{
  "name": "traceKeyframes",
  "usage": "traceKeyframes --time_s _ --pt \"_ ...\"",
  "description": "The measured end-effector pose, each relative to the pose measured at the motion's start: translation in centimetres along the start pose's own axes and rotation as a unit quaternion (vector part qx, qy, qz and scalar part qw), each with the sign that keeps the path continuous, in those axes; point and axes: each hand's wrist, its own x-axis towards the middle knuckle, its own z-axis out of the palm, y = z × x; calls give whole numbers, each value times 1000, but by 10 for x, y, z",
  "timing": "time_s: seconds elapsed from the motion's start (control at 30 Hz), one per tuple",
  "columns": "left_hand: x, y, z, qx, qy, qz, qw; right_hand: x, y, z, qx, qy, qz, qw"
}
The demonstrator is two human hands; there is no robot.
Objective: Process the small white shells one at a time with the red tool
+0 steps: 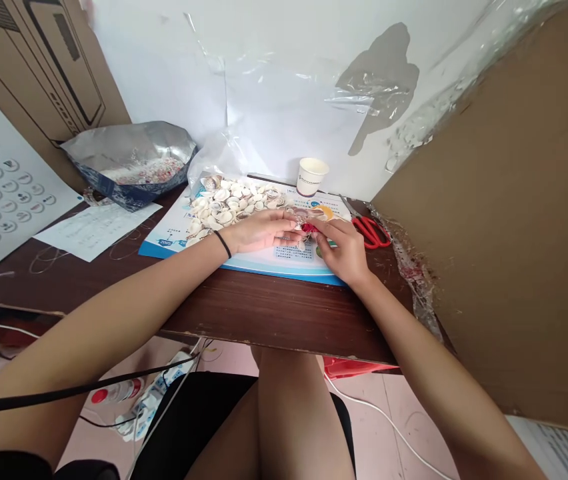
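Note:
Over a blue-edged printed sheet [284,269], my left hand [264,231] and my right hand [343,248] meet at a small red piece [309,228]. The right hand's thumb and fingers pinch the red piece. My left hand's fingers are bent together at its left side, around something pale and too small to make out. A shell [301,245] appears just below the fingertips. Many white shells [224,207] lie in a heap beside and behind my left hand. Red-handled scissors [371,232] rest right of my right hand.
A paper cup [313,177] stands behind the hands. At the back left are an open foil bag [134,160] with small red and white bits, a clear plastic bag [224,157] and a paper [97,230]. A cardboard panel [514,200] borders the right side.

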Motion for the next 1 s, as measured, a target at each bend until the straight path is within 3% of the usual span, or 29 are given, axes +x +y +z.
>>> traceKeyframes --time_s 0.37,0.67,1.0 --pt "-2 0 -5 17 -42 -6 999 -2 -2 6 37 -13 57 998" --pt "-1 1 -3 48 -37 -19 998 -2 -5 4 -26 11 8 1000" --pt "-4 3 -1 71 -59 -10 996 -1 -2 3 -24 44 -16 999"
